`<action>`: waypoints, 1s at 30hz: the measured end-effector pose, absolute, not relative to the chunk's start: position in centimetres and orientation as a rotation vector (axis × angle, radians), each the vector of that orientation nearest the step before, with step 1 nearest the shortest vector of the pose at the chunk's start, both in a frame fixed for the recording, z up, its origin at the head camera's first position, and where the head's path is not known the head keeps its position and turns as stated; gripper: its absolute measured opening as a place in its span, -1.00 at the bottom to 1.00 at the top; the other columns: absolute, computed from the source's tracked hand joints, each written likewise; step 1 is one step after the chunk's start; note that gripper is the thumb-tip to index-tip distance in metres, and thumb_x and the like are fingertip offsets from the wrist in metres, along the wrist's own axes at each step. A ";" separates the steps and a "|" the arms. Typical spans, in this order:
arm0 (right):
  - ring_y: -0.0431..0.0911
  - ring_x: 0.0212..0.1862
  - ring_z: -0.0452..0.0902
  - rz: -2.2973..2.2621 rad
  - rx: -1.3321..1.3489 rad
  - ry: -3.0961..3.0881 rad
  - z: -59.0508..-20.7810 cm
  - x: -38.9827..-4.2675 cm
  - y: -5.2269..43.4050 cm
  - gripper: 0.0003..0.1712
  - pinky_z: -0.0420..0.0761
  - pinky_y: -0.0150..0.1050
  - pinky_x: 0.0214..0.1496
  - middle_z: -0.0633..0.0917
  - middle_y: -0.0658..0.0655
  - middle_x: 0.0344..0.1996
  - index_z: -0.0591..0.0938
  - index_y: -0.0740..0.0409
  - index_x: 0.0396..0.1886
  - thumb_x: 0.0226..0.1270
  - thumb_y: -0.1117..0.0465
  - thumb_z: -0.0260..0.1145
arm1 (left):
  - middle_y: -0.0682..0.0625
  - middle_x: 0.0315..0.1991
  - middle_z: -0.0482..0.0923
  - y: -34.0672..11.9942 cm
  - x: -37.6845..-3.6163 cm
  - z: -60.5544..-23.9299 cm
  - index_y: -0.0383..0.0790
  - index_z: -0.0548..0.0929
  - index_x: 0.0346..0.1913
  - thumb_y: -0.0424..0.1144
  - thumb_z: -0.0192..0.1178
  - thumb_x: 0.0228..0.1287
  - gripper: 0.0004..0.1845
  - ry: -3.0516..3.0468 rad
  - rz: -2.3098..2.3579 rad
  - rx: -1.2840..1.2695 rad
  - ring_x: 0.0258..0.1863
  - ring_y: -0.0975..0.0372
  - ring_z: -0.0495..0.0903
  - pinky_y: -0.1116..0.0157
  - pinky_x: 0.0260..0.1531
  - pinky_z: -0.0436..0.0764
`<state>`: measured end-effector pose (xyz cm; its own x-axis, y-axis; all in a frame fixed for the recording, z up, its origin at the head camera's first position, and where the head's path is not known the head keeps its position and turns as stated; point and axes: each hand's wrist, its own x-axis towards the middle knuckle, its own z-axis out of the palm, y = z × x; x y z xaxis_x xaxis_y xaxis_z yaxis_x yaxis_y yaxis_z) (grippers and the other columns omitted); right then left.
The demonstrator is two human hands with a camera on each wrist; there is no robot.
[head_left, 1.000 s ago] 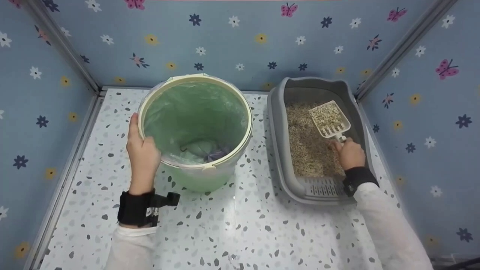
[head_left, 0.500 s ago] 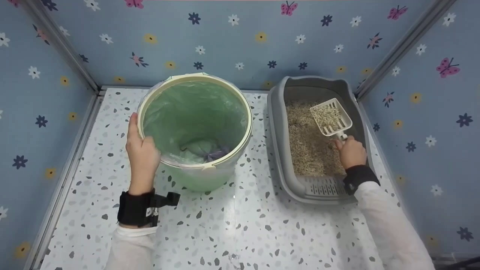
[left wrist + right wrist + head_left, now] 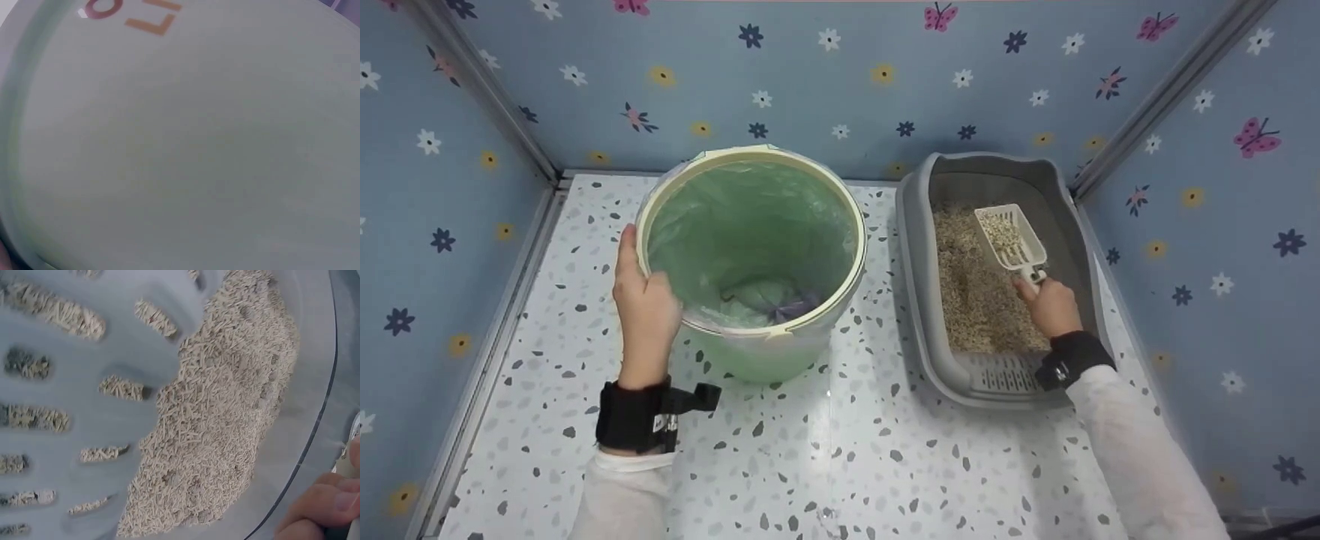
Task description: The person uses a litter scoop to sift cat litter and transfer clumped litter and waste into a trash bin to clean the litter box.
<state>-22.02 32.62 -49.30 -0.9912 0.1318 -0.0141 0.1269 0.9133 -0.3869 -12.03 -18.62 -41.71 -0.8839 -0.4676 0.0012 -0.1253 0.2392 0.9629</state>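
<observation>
My left hand [image 3: 645, 304] grips the near-left rim of a pale green bin [image 3: 750, 259] lined with a green bag, thumb outside and fingers over the edge. The left wrist view is filled by the bin's wall [image 3: 185, 146] with orange lettering. My right hand [image 3: 1046, 304] holds the handle of a white slotted scoop [image 3: 1009, 236], which carries some beige litter above the grey litter tray [image 3: 911, 247]. In the right wrist view, my fingers [image 3: 320, 506] sit at the lower right beside the tray's slotted grid [image 3: 84, 399] and a heap of litter pellets [image 3: 219, 416].
Bin and tray stand side by side on a speckled white floor [image 3: 840, 450], boxed in by blue flowered walls [image 3: 840, 82] at the back and both sides. A dark, crumpled item [image 3: 787, 304] lies at the bottom of the bin. Open floor lies in front.
The scoop has tilted and shifted slightly left over the tray, showing a narrower face with less litter on it. The left hand and bin have stayed still.
</observation>
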 end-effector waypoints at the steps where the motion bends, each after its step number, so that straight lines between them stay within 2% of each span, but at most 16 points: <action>1: 0.01 -0.60 0.37 0.633 -0.211 -3.072 -49.3 -22.0 32.6 -0.48 0.34 -0.16 -0.56 0.42 0.11 -0.65 0.46 0.30 -0.49 0.38 -0.10 0.10 | 0.03 0.51 -0.11 -18.6 -12.0 -41.7 -0.09 -0.08 0.51 -0.53 -0.36 0.29 -0.28 -2.223 -1.691 0.548 0.42 0.21 0.02 0.23 0.31 0.27; 4: -0.07 -0.62 0.32 0.698 -0.219 -3.095 -49.1 -21.9 32.7 -0.48 0.30 -0.23 -0.57 0.40 0.05 -0.66 0.52 0.29 -0.43 0.40 -0.11 0.06 | 0.03 0.50 -0.11 -18.5 -12.0 -41.7 -0.09 -0.07 0.51 -0.54 -0.35 0.28 -0.28 -2.219 -1.692 0.539 0.42 0.22 0.02 0.23 0.32 0.27; 8: -0.13 -0.68 0.26 0.811 -0.181 -3.113 -48.8 -21.8 32.9 -0.46 0.28 -0.26 -0.61 0.36 -0.01 -0.72 0.53 0.26 -0.44 0.43 -0.13 0.00 | 0.03 0.50 -0.10 -18.6 -12.0 -41.8 -0.10 -0.07 0.51 -0.53 -0.36 0.28 -0.29 -2.220 -1.682 0.530 0.42 0.23 0.00 0.23 0.33 0.24; 11: -0.18 -0.70 0.25 0.899 -0.170 -3.134 -48.5 -21.7 33.1 -0.43 0.29 -0.28 -0.64 0.36 -0.05 -0.76 0.53 0.23 -0.45 0.43 -0.17 -0.04 | 0.02 0.50 -0.08 -18.7 -12.0 -41.9 -0.12 -0.06 0.50 -0.53 -0.35 0.27 -0.29 -2.219 -1.673 0.522 0.42 0.23 0.02 0.23 0.33 0.23; 15: -0.24 -0.72 0.28 1.069 -0.237 -3.158 -48.1 -21.7 33.4 -0.38 0.33 -0.33 -0.67 0.38 -0.11 -0.79 0.55 0.22 -0.36 0.40 -0.25 -0.06 | 0.01 0.50 -0.07 -18.7 -12.0 -41.9 -0.13 -0.06 0.50 -0.53 -0.35 0.28 -0.29 -2.218 -1.665 0.522 0.41 0.20 0.04 0.22 0.32 0.25; 20: -0.25 -0.75 0.26 1.201 -0.272 -3.154 -47.6 -21.7 33.7 -0.36 0.33 -0.34 -0.70 0.36 -0.12 -0.83 0.46 0.18 -0.54 0.38 -0.29 -0.06 | 0.02 0.50 -0.08 -18.7 -12.0 -41.9 -0.11 -0.06 0.50 -0.53 -0.34 0.28 -0.29 -2.223 -1.669 0.537 0.40 0.19 0.07 0.22 0.31 0.29; 23: -0.22 -0.74 0.28 1.122 -0.260 -3.158 -47.4 -21.6 33.9 -0.36 0.34 -0.30 -0.67 0.36 -0.11 -0.83 0.39 0.14 -0.64 0.38 -0.28 -0.05 | 0.02 0.50 -0.10 -18.7 -12.0 -41.9 -0.11 -0.07 0.51 -0.52 -0.34 0.28 -0.29 -2.225 -1.675 0.541 0.41 0.20 0.05 0.23 0.30 0.29; 30: -0.09 -0.65 0.28 0.745 -0.194 -3.122 -46.9 -21.5 34.3 -0.41 0.28 -0.23 -0.57 0.33 -0.01 -0.74 0.34 0.14 -0.66 0.38 -0.22 0.02 | 0.00 0.50 -0.08 -18.7 -12.0 -41.9 -0.15 -0.06 0.50 -0.53 -0.33 0.27 -0.29 -2.231 -1.657 0.525 0.43 0.23 -0.01 0.25 0.36 0.19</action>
